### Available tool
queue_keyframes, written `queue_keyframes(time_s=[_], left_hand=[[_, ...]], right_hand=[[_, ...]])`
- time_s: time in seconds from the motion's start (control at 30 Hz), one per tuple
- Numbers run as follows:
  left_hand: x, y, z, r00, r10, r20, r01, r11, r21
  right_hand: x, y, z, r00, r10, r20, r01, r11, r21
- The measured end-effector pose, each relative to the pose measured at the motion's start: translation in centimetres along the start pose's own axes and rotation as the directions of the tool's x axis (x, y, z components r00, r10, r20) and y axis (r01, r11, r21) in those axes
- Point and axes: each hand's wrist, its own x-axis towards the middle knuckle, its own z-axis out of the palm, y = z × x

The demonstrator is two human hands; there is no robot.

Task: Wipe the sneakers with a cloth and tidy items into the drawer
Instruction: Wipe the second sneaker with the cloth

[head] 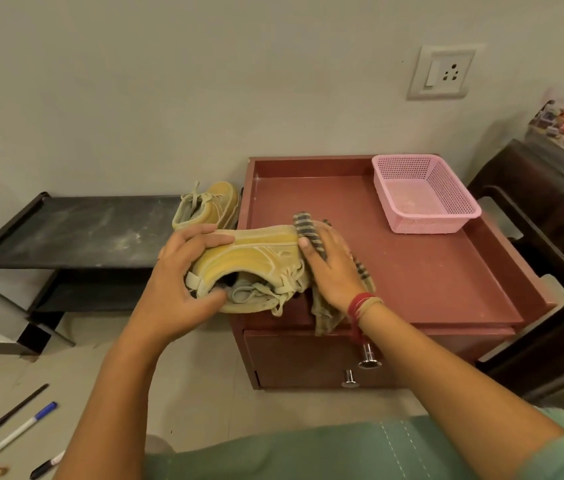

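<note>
My left hand (183,271) grips a yellow sneaker (256,258) by its heel and collar, holding it on its side at the front left corner of the red-brown drawer unit (412,271). My right hand (332,268) presses a striped beige cloth (322,313) against the sneaker's toe end; the cloth hangs down over the unit's front edge. A second yellow sneaker (211,206) stands on the black shoe rack (83,230), next to the unit. Both drawers (308,355) look closed, each with a metal knob (368,356).
A pink plastic basket (425,192) sits at the back right of the unit's tray top. Pens and markers (21,427) lie on the floor at the lower left. A dark chair (550,271) stands to the right. A wall socket (443,72) is above.
</note>
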Motion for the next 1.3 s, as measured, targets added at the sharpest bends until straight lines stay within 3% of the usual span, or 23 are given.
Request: queue_keyframes(time_s=[0.07, 0.13, 0.2, 0.3, 0.37, 0.5, 0.6, 0.67, 0.8, 0.87, 0.93, 1.1, 1.17, 1.3], left_hand=[[0.0, -0.2, -0.1, 1.000, -0.002, -0.001, 0.002, 1.000, 0.000], [-0.1, -0.4, -0.1, 1.000, 0.000, 0.003, 0.000, 1.000, -0.008], [0.0, -0.4, -0.1, 1.000, 0.003, 0.008, -0.003, 1.000, -0.002], [0.1, -0.3, -0.1, 1.000, -0.004, 0.013, 0.004, 1.000, 0.013], [0.0, -0.4, -0.1, 1.000, 0.003, 0.006, -0.003, 1.000, 0.017], [0.1, -0.6, -0.1, 1.000, -0.018, -0.022, 0.017, 1.000, -0.020], [0.3, -0.9, 0.0, 0.999, -0.025, -0.038, 0.023, 0.999, -0.048], [0.4, -1.0, 0.1, 0.998, -0.019, -0.052, 0.017, 0.999, -0.039], [0.8, -1.1, 0.4, 0.999, -0.020, -0.045, 0.018, 0.998, -0.053], [1.1, -1.3, 0.5, 0.999, -0.031, -0.024, 0.029, 0.996, -0.086], [1.5, -1.6, 0.5, 0.999, -0.045, -0.021, 0.042, 0.992, -0.116], [2.6, -2.2, 0.7, 0.992, -0.114, -0.044, 0.104, 0.978, -0.179], [3.1, -2.5, 0.8, 0.989, -0.141, -0.048, 0.130, 0.974, -0.186], [3.5, -2.3, 1.6, 0.970, -0.213, -0.117, 0.195, 0.969, -0.152]], right_hand=[[0.0, 1.4, -0.7, 0.985, 0.172, -0.022, -0.164, 0.965, 0.205], [0.0, 1.8, -1.2, 0.968, 0.221, -0.115, -0.192, 0.955, 0.224], [0.0, 0.1, -1.4, 0.981, 0.085, -0.176, -0.059, 0.987, 0.147], [-0.2, -3.2, -0.3, 0.979, -0.193, 0.061, 0.196, 0.980, -0.041], [-0.5, -3.6, 0.9, 0.964, -0.221, 0.147, 0.238, 0.965, -0.107], [-0.6, -1.5, 0.9, 0.990, -0.114, 0.080, 0.124, 0.984, -0.131], [-0.4, 0.7, -1.0, 0.995, 0.092, 0.049, -0.097, 0.989, 0.112], [-0.4, 1.3, -2.4, 0.982, 0.174, 0.072, -0.183, 0.971, 0.155], [0.2, -0.3, -3.1, 0.995, 0.060, -0.084, -0.041, 0.977, 0.211], [0.2, -1.2, -2.4, 1.000, -0.017, 0.000, 0.016, 0.972, 0.236], [-0.1, -0.6, -1.2, 0.995, -0.066, 0.072, 0.059, 0.993, 0.100], [0.1, 1.6, -3.6, 0.968, 0.218, 0.126, -0.225, 0.974, 0.040], [-0.3, 1.4, -4.8, 0.964, 0.227, 0.138, -0.235, 0.971, 0.039], [-0.6, 0.4, -5.6, 0.978, 0.207, -0.005, -0.203, 0.966, 0.157]])
